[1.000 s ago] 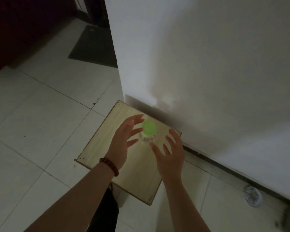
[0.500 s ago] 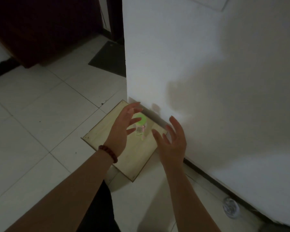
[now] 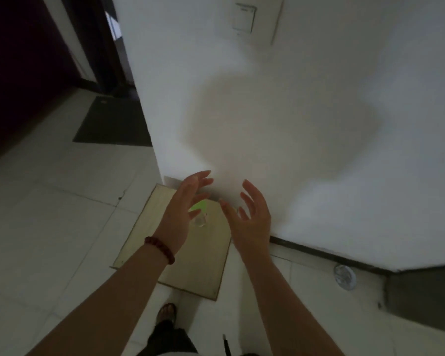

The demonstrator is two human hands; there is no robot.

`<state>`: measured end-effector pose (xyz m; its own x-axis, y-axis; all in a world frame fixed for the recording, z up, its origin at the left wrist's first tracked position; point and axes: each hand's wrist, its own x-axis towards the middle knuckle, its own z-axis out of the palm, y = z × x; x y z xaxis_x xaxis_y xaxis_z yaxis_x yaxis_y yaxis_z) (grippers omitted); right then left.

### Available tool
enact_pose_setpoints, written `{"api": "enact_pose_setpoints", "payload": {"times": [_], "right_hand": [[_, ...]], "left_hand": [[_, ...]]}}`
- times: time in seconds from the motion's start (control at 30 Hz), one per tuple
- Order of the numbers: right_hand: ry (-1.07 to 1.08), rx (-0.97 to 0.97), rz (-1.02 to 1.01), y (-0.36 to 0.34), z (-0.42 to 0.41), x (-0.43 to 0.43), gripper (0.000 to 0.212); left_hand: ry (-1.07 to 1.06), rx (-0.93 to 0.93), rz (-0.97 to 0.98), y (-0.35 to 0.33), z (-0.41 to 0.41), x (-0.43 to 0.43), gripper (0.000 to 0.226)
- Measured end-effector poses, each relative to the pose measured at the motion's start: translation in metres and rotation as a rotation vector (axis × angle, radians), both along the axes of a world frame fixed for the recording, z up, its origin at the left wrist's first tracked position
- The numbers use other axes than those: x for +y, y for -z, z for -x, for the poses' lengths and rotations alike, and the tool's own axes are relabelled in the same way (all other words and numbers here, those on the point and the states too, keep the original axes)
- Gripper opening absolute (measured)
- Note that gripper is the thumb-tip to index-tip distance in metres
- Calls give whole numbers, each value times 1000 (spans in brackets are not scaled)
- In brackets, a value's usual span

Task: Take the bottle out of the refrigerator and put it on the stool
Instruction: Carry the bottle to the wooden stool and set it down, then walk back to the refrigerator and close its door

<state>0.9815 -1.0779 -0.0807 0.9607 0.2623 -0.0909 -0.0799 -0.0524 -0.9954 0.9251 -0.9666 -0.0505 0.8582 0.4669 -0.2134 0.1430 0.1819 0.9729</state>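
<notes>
A clear bottle with a bright green cap stands upright on the pale wooden stool top, near its far side by the wall. My left hand, with a bead bracelet on the wrist, hovers above and left of the bottle with fingers spread, partly covering it. My right hand is held to the right of the bottle, fingers apart. Neither hand touches the bottle. No refrigerator is in view.
A white wall with a light switch rises just behind the stool. A dark doormat lies on the tiled floor at the left by a dark doorway. A small round glass object sits at the skirting on the right.
The view has tilted up and the light switch has come into view. Both hands have lifted away from the bottle, which stays standing on the stool.
</notes>
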Motion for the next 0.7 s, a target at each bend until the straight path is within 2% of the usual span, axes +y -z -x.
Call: {"api": "enact_pose_setpoints", "payload": {"times": [0.13,0.3,0.53,0.7], "right_hand": [[104,-22,-56,-12,16,18,55],[158,-53,-88,-27,36,15,48],[354,-39,-115,-45,49,-29,38],[556,-36,-50,-45,64,-69,36]], "left_hand": [[113,-6,-66,-13,7,16,44],[157,-63,-55,-27,16,15,40],[409,-69,-23,-33,-1,-31,45],[541,-76,48,-26,-9,-74,39]]}}
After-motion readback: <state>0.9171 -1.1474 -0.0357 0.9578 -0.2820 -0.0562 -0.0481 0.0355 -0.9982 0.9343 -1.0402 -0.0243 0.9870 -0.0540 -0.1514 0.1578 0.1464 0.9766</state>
